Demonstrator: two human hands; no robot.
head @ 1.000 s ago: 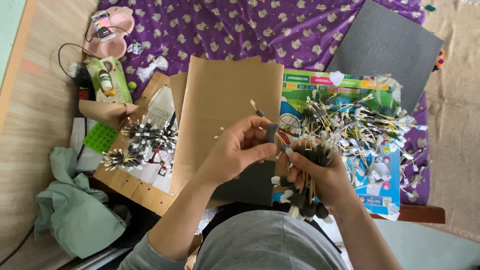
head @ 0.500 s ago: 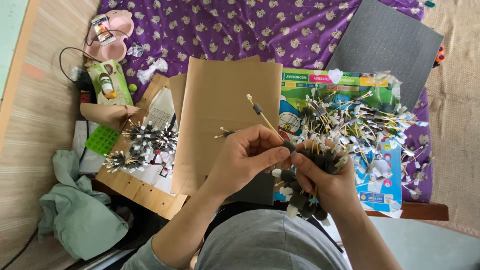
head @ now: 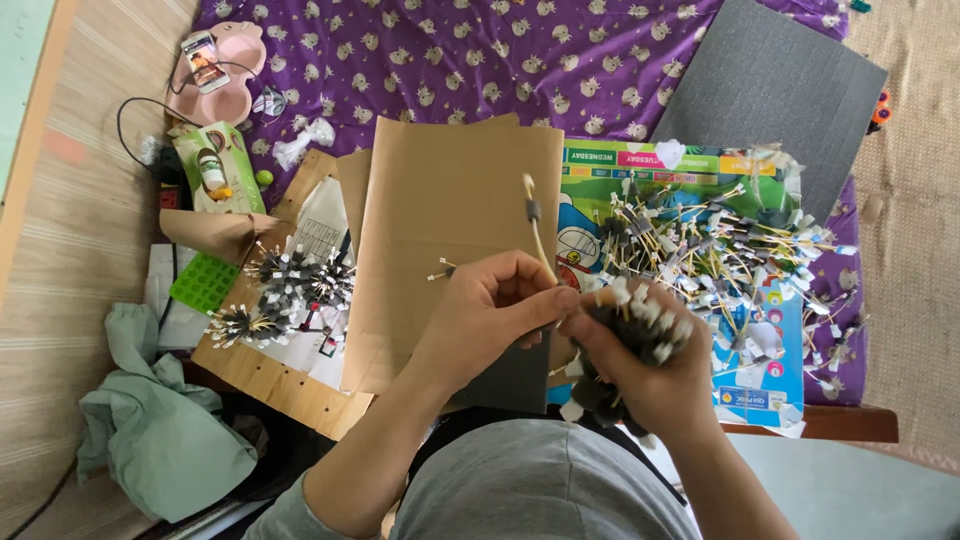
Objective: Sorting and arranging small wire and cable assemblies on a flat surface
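My left hand (head: 492,310) pinches a thin pale stick (head: 537,226) with a small dark sleeve near its tip; the stick points up and away from me. My right hand (head: 648,372) grips a bundle of dark foam-tipped sticks with white ends (head: 640,322), touching the left hand's fingertips. Both hands hover over a brown cardboard sheet (head: 450,210) and a dark grey foam piece (head: 510,380). A large loose pile of similar sticks (head: 720,250) lies to the right on a colourful printed sheet (head: 600,165).
Finished spiky stick bundles (head: 290,285) lie on a wooden board (head: 270,375) at left. A large dark grey foam mat (head: 770,90) sits far right on the purple patterned cloth (head: 450,50). A green cloth (head: 150,420), green box (head: 215,170) and phone (head: 205,58) are at left.
My left hand has drawn the single stick upright and closer to the bundle in my right hand. The view shifted slightly; both hands sit a little lower and together.
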